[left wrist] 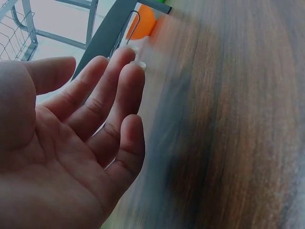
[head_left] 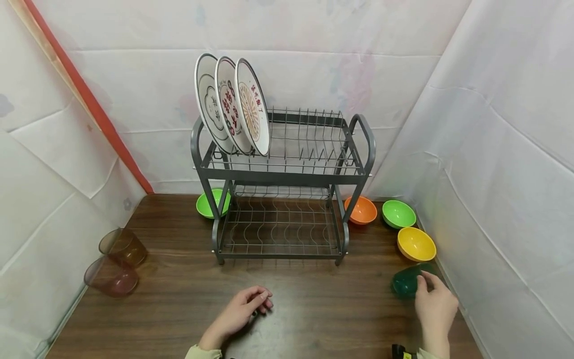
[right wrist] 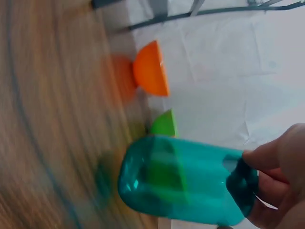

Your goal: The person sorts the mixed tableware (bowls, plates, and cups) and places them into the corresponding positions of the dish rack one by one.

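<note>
A see-through teal cup (right wrist: 186,181) is pinched at its rim between the thumb and fingers of my right hand (head_left: 436,305), at the right side of the table. In the right wrist view its rounded base is close over the wood, where a faint teal reflection shows. The cup (head_left: 407,280) looks tilted in the head view, just in front of a yellow bowl (head_left: 416,244). My left hand (head_left: 244,310) is near the front middle of the table and holds nothing. Its fingers (left wrist: 128,88) are loosely bent, palm toward the wrist camera.
A two-tier dark dish rack (head_left: 282,175) stands centrally, with three patterned plates (head_left: 252,107) upright at its upper left. Around it sit an orange bowl (head_left: 362,211) and green bowls (head_left: 398,214). Two tinted glasses (head_left: 112,281) are at the left. White cloth walls (head_left: 502,149) enclose the table.
</note>
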Action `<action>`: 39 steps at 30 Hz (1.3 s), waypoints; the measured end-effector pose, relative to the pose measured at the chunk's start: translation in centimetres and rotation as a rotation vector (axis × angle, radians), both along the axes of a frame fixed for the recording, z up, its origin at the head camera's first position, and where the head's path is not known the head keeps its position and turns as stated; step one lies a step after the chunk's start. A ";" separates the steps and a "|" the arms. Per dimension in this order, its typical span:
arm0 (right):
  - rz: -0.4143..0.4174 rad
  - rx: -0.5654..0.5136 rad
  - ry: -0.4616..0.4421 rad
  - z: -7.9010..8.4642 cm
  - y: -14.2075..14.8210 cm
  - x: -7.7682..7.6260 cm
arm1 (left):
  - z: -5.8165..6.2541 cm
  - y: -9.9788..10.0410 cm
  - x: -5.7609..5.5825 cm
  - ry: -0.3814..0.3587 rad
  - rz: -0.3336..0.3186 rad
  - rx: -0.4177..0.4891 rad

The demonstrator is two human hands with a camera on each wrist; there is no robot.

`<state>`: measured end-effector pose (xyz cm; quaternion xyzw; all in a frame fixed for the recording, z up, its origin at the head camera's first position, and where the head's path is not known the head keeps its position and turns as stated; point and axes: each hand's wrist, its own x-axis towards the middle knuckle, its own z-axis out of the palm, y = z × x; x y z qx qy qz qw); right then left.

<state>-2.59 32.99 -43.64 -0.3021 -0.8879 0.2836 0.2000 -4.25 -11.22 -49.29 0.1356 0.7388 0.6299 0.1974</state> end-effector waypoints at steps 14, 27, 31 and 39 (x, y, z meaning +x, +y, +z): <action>0.262 -0.059 0.148 -0.1 -4.3 0.7 | 0.7 -2.2 -0.6 0.056 0.100 -0.062; 0.350 -0.122 0.154 -0.5 -6.1 0.7 | 1.2 -5.9 -0.6 -0.012 0.309 -0.099; 0.411 -0.142 0.182 -0.9 -7.4 0.5 | 1.1 -5.7 -0.7 -0.006 0.311 -0.110; 0.512 -0.206 0.195 -1.2 -10.1 0.2 | 0.8 -4.2 -1.0 -0.007 0.255 -0.100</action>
